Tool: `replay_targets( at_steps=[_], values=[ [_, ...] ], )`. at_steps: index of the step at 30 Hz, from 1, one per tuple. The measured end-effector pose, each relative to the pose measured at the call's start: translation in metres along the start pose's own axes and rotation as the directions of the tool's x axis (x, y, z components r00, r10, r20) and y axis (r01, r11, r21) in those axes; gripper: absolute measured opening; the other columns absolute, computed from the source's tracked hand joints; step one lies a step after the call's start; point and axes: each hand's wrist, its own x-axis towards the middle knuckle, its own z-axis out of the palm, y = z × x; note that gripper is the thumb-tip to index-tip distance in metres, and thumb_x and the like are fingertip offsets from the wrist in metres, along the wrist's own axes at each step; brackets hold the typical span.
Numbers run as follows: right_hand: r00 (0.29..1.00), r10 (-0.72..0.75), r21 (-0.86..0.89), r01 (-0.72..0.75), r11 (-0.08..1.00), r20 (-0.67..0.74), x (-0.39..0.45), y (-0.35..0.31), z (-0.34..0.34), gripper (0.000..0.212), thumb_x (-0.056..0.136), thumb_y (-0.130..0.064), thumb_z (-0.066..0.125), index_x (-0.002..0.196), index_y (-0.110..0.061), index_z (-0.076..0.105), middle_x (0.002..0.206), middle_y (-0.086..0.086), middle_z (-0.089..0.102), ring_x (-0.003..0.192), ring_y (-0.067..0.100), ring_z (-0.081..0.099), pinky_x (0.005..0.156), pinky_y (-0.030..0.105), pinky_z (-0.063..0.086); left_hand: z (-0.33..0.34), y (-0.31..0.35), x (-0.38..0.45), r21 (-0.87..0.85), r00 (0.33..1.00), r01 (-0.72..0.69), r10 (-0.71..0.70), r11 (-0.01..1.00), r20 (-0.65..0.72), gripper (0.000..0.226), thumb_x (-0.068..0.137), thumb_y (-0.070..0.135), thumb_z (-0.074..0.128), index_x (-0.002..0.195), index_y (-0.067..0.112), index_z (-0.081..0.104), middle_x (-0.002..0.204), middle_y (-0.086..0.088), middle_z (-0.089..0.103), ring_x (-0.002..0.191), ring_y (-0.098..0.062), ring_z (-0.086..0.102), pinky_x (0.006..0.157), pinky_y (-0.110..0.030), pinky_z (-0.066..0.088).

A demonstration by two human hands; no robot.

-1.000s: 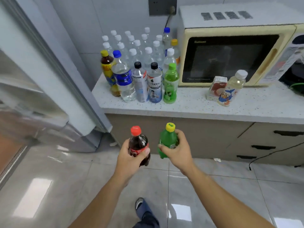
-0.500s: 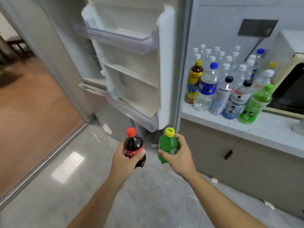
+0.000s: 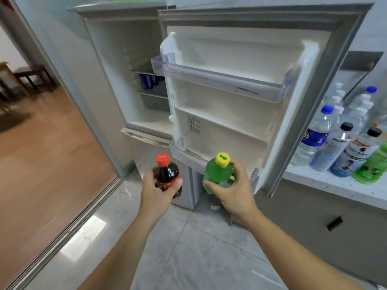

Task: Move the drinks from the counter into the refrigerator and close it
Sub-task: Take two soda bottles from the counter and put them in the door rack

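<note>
The view has swung off the tabletop and onto the open refrigerator (image 3: 129, 65), and both bottles have come along for the ride. The left hand (image 3: 156, 190) has its fingers wrapped tight round a dark cola bottle (image 3: 167, 174) with a red cap; the right hand (image 3: 234, 189) is grasping a green bottle (image 3: 217, 172) with a yellow cap. Both stand upright, held low, just in front of the bottom edge of the refrigerator door (image 3: 240, 97), not yet inside anything.

That tells me this pair is on the carry leg, with placing next.

Now the storage. The door's clear upper rack (image 3: 222, 80) looks empty, and so does the ledge below it. The lowest rack sits right behind the green bottle, and I can't see into it. Deeper in, the cabinet shelves show something blue (image 3: 149, 81) on one level, too blurred to name.

Plenty left to do: a crowd of drinks stands on the tabletop (image 3: 326, 183) at right, among them a blue-capped water bottle (image 3: 316, 132), two black-capped ones and a green one at the frame edge. The door hangs wide open, so closing is a long way off.
</note>
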Motion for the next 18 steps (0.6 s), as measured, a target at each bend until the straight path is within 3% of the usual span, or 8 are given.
replay_targets(
  at_steps=[2,3,6,8,11,15,18],
  values=[
    [0.997,-0.052,-0.065,0.048,0.997,-0.061,0.021,0.000,0.004,0.070,0.064,-0.017,0.093,0.121,-0.030,0.053,0.118,-0.007,0.050,0.109,-0.007,0.050,0.088,0.001,0.038,0.005,0.009,0.030,0.033,0.998,-0.057,0.056,0.998,0.001,0.063,0.056,0.057,0.080,0.112,0.054,0.051,0.109,0.033,0.048,0.097,0.016,0.057,0.072,-0.005,0.048],
    [0.994,-0.077,-0.081,0.070,0.994,-0.079,0.033,0.001,0.007,0.071,0.064,-0.017,0.092,0.122,-0.031,0.053,0.117,-0.009,0.049,0.110,-0.005,0.050,0.089,0.004,0.039,0.008,0.013,0.044,0.058,0.997,-0.073,0.072,0.996,0.005,0.060,0.056,0.059,0.079,0.108,0.059,0.049,0.109,0.033,0.044,0.097,0.017,0.055,0.074,-0.005,0.048],
    [0.990,-0.097,-0.086,0.089,0.992,-0.099,0.072,0.004,0.020,0.069,0.064,-0.016,0.092,0.123,-0.023,0.057,0.119,-0.004,0.055,0.112,0.011,0.056,0.097,0.022,0.046,0.017,0.020,0.089,0.103,0.993,-0.115,0.112,0.988,0.035,0.056,0.056,0.057,0.081,0.103,0.059,0.051,0.112,0.027,0.046,0.106,-0.001,0.060,0.096,-0.033,0.051],
    [0.993,-0.082,-0.091,0.074,0.993,-0.090,0.096,0.006,0.031,0.069,0.064,-0.019,0.092,0.124,-0.020,0.057,0.121,0.002,0.059,0.113,0.018,0.058,0.100,0.032,0.047,0.022,0.027,0.117,0.130,0.988,-0.140,0.130,0.982,0.081,0.053,0.057,0.054,0.081,0.102,0.056,0.053,0.114,0.018,0.057,0.106,-0.003,0.062,0.098,-0.038,0.050],
    [0.993,-0.048,-0.115,0.035,0.993,-0.109,0.124,0.014,0.046,0.069,0.062,-0.022,0.093,0.121,-0.024,0.058,0.119,0.001,0.062,0.107,0.014,0.060,0.096,0.028,0.048,0.026,0.036,0.155,0.204,0.986,-0.142,0.120,0.969,0.120,0.050,0.057,0.050,0.080,0.098,0.056,0.053,0.105,0.019,0.066,0.096,0.011,0.060,0.085,-0.023,0.048],
    [0.994,0.014,-0.181,-0.034,0.983,-0.111,0.150,0.028,0.058,0.066,0.061,-0.024,0.091,0.106,-0.049,0.050,0.109,-0.023,0.055,0.098,-0.009,0.055,0.085,0.008,0.041,0.037,0.035,0.198,0.247,0.977,-0.138,0.091,0.959,0.192,0.055,0.067,0.027,0.086,0.111,0.037,0.056,0.103,0.018,0.064,0.092,0.010,0.060,0.079,-0.014,0.044],
    [0.992,0.098,-0.278,-0.116,0.954,-0.079,0.162,0.040,0.069,0.060,0.063,-0.030,0.087,0.109,-0.044,0.050,0.109,-0.017,0.056,0.098,0.001,0.056,0.089,0.021,0.047,0.042,0.029,0.221,0.350,0.962,-0.166,0.074,0.922,0.261,0.060,0.066,0.030,0.087,0.116,0.031,0.055,0.100,0.016,0.065,0.087,0.008,0.060,0.075,-0.011,0.042]
  ],
)
